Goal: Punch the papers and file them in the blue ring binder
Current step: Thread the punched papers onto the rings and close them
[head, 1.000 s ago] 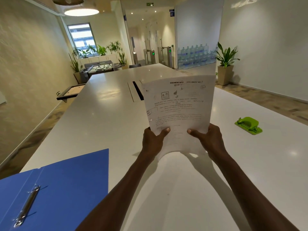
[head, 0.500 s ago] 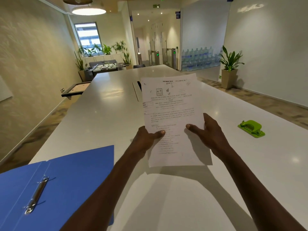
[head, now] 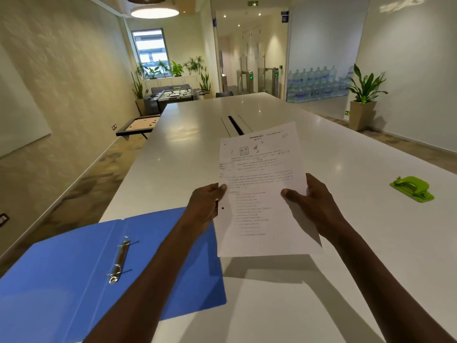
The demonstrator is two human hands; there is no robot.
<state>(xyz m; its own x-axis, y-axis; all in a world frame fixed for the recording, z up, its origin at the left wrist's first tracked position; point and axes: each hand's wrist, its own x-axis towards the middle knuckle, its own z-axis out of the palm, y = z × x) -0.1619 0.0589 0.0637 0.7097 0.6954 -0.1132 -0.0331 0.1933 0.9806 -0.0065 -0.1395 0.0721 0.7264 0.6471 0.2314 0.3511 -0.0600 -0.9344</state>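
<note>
White papers (head: 262,194) printed with lines of black text and a small black dot near the left edge are showing against a glossy white table (head: 346,280). A bright blue binder (head: 61,280) is lying open, its silver metal rings (head: 120,261) glinting along the fold. A lime green hole punch (head: 412,188) is standing out on the white surface. A narrow black slot (head: 235,125) is running down the table's middle. Beige textured walls (head: 61,82) are glowing warm under a round white lamp (head: 154,12). Green leafy plants (head: 366,82) are sitting in a tan pot (head: 361,115). Pale blue water bottles (head: 316,82) are lining the back.
</note>
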